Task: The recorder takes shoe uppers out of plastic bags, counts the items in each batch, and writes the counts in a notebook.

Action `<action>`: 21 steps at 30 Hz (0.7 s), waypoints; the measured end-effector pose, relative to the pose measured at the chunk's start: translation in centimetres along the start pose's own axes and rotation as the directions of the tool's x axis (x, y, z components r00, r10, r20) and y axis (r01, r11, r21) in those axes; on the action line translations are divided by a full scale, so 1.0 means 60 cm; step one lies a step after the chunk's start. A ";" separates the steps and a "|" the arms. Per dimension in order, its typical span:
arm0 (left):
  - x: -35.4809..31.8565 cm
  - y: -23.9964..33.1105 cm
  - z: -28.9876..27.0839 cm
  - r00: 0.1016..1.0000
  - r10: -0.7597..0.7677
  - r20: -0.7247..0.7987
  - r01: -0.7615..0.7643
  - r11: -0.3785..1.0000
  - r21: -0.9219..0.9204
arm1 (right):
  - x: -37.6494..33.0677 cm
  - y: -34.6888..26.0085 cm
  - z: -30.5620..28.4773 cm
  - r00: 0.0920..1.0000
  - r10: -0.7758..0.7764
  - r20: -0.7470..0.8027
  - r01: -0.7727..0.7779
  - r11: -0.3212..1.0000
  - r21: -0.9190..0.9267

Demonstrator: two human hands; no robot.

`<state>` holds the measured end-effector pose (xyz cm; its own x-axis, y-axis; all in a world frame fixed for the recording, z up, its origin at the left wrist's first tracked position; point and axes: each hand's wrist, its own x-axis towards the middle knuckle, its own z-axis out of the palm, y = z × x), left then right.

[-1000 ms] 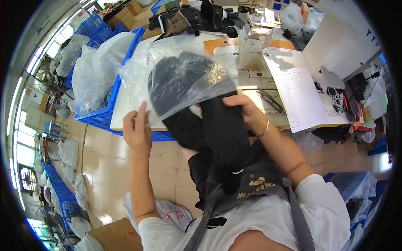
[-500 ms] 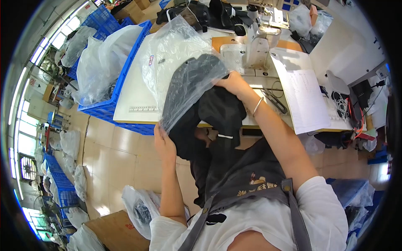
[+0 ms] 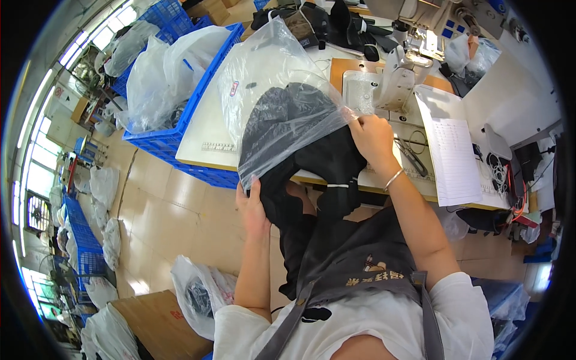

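Note:
A clear plastic bag [image 3: 273, 60] lies over the front of the white sewing table, its mouth toward me. Black fabric pieces [image 3: 330, 153] sit partly inside it, with their near ends hanging out over the table edge above my lap. At the left corner of the bag's mouth, my left hand [image 3: 253, 207] is closed on the plastic edge, the black fabric against it. My right hand [image 3: 373, 138] pinches the right corner of the mouth between thumb and fingers. Between both hands the plastic edge stretches slantwise across the fabric.
A sewing machine [image 3: 405, 75] stands behind my right hand. Scissors [image 3: 411, 157] and a paper sheet [image 3: 459, 159] lie to its right. On the left is a blue crate [image 3: 174, 144] with bagged goods. A cardboard box [image 3: 159, 324] and a white bag [image 3: 201, 294] are on the floor.
My right hand has moved right and down with the bag's corner, widening the mouth. More black fabric shows under the plastic. The whole view has shifted slightly.

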<state>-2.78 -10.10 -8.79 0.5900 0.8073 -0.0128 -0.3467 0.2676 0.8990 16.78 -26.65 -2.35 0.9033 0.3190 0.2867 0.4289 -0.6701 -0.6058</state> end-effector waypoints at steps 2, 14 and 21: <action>-0.004 -0.006 0.010 0.999 0.019 -0.039 -0.021 0.998 -0.053 | -0.016 -0.004 -0.007 1.000 -0.004 -0.008 0.004 0.999 -0.049; 0.011 -0.023 -0.023 0.986 -0.028 -0.166 0.083 0.937 0.339 | -0.084 0.012 -0.039 0.986 -0.108 -0.127 0.091 0.987 -0.135; 0.001 -0.012 -0.016 0.989 -0.047 -0.141 0.072 0.981 0.178 | -0.099 0.055 -0.007 0.919 -0.390 -0.054 0.390 0.921 -0.012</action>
<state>-3.22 -9.71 -9.85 0.4972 0.8597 -0.1169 -0.1678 0.2274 0.9592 12.83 -31.03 -5.71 0.6633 0.5184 0.5397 0.7470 -0.5011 -0.4369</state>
